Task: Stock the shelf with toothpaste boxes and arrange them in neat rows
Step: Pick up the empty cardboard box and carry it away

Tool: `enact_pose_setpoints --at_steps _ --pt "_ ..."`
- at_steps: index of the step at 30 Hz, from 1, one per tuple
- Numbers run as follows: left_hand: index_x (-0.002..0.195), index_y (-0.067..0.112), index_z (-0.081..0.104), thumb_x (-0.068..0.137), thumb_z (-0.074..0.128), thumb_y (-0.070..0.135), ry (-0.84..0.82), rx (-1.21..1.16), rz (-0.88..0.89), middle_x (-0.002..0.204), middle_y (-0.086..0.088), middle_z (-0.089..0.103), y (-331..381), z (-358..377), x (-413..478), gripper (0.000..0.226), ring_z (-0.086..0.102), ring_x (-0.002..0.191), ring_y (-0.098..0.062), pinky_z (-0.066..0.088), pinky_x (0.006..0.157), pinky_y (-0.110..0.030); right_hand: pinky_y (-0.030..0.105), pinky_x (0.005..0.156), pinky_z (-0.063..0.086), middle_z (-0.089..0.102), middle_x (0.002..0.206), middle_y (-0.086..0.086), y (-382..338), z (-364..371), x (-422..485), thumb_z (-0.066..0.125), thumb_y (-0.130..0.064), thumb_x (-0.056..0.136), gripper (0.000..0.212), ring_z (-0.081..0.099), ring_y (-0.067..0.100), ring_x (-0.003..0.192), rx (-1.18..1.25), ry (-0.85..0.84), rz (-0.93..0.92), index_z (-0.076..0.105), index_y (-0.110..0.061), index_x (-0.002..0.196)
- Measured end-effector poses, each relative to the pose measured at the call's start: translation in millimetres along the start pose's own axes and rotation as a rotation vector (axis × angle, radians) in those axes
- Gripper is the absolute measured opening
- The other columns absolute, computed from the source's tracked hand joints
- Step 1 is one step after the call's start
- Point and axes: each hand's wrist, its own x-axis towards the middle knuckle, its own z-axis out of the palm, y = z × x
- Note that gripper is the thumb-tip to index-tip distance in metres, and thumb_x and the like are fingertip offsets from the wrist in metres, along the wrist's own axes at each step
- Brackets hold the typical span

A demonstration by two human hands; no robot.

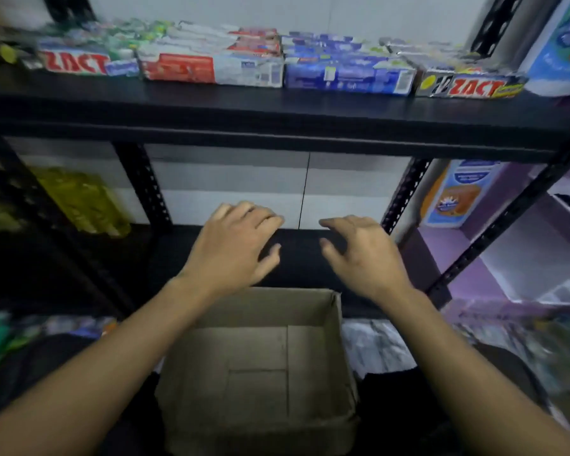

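Toothpaste boxes lie in rows on the upper black shelf (277, 106): a red ZACT box (76, 62) at the left, red-and-white boxes (211, 69), blue boxes (349, 77) and another ZACT box (474, 87) at the right. An open cardboard box (260, 366) sits below me, and nothing shows inside it. My left hand (234, 248) and my right hand (362, 255) hover side by side above the box's far edge, in front of the lower shelf (297, 258). Both hands have spread fingers and hold nothing.
Yellow packets (83, 202) stand on the lower shelf at the left. A blue-and-orange pack (458, 195) leans at the right, and a blue-and-white pack (563, 51) stands at the upper right. Perforated black uprights (145, 189) frame the shelf. Blurred goods lie low on both sides.
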Motion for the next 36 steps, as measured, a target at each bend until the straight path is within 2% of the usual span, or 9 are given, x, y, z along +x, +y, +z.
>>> enact_pose_setpoints --at_steps 5,10,13,15,18,21,26,31,36 --pt "0.144 0.021 0.047 0.095 0.046 0.049 -0.421 -0.055 -0.192 0.140 0.001 0.054 -17 67 -80 0.056 0.049 0.123 -0.023 0.040 0.100 -0.041 0.039 0.083 0.054 0.063 0.125 0.005 16 73 -42 0.062 -0.034 0.091 0.045 0.059 0.026 0.110 0.067 -0.298 0.154 0.058 -0.022 0.134" --pt "0.135 0.014 0.050 0.093 0.051 0.051 -0.658 -0.133 -0.389 0.139 -0.006 0.053 -31 125 -151 0.057 0.048 0.124 -0.029 0.041 0.096 -0.041 0.038 0.088 0.050 0.061 0.126 0.014 37 129 -81 0.064 -0.026 0.089 0.047 0.059 0.033 0.110 0.037 -0.539 0.306 0.057 -0.015 0.134" --pt "0.147 0.011 0.038 0.089 0.061 0.046 -0.611 -0.261 -0.585 0.150 -0.010 0.043 -34 152 -201 0.072 0.038 0.134 -0.033 0.037 0.106 -0.042 0.035 0.095 0.042 0.052 0.138 0.019 51 154 -108 0.066 -0.022 0.089 0.060 0.052 0.036 0.122 0.061 -0.609 0.408 0.044 -0.010 0.144" --pt "0.152 0.010 0.029 0.084 0.069 0.039 -0.561 -0.349 -0.756 0.154 -0.013 0.037 -36 166 -241 0.084 0.034 0.139 -0.036 0.032 0.112 -0.043 0.036 0.091 0.042 0.050 0.139 0.021 59 167 -128 0.065 -0.017 0.089 0.073 0.051 0.037 0.121 0.094 -0.626 0.482 0.028 -0.013 0.152" --pt "0.156 0.006 0.015 0.085 0.072 0.034 -0.676 -0.435 -0.972 0.159 -0.016 0.027 -36 178 -286 0.095 0.033 0.142 -0.037 0.033 0.112 -0.041 0.037 0.089 0.041 0.045 0.142 0.023 73 186 -160 0.056 -0.022 0.090 0.079 0.049 0.039 0.121 0.144 -0.639 0.592 0.012 -0.018 0.156" --pt "0.156 0.006 0.011 0.087 0.069 0.023 -0.768 -0.538 -1.093 0.149 -0.023 0.041 -34 181 -297 0.092 0.045 0.133 -0.039 0.042 0.102 -0.042 0.040 0.088 0.041 0.045 0.142 0.026 78 197 -174 0.052 -0.030 0.093 0.083 0.050 0.043 0.120 0.164 -0.701 0.673 0.000 -0.018 0.156" --pt "0.148 0.006 0.032 0.081 0.059 0.014 -0.686 -0.601 -1.090 0.115 -0.029 0.063 -32 181 -293 0.073 0.061 0.104 -0.045 0.045 0.079 -0.040 0.036 0.081 0.038 0.049 0.141 0.024 84 208 -180 0.055 -0.016 0.095 0.079 0.054 0.043 0.116 0.154 -0.677 0.730 0.005 -0.015 0.156" --pt "0.147 0.012 0.040 0.072 0.043 0.026 -0.586 -0.558 -1.047 0.119 -0.024 0.065 -31 168 -283 0.077 0.061 0.105 -0.044 0.046 0.082 -0.039 0.040 0.087 0.045 0.060 0.125 0.025 84 211 -176 0.049 -0.016 0.094 0.064 0.059 0.042 0.108 0.082 -0.638 0.760 0.026 -0.024 0.153" --pt "0.150 0.032 0.038 0.089 0.053 0.011 -0.512 -0.442 -1.070 0.117 -0.018 0.068 -44 145 -257 0.066 0.062 0.102 -0.041 0.050 0.083 -0.042 0.040 0.077 0.044 0.070 0.107 0.017 64 179 -144 0.047 -0.026 0.095 0.048 0.060 0.040 0.102 0.052 -0.414 0.677 0.047 -0.034 0.142"
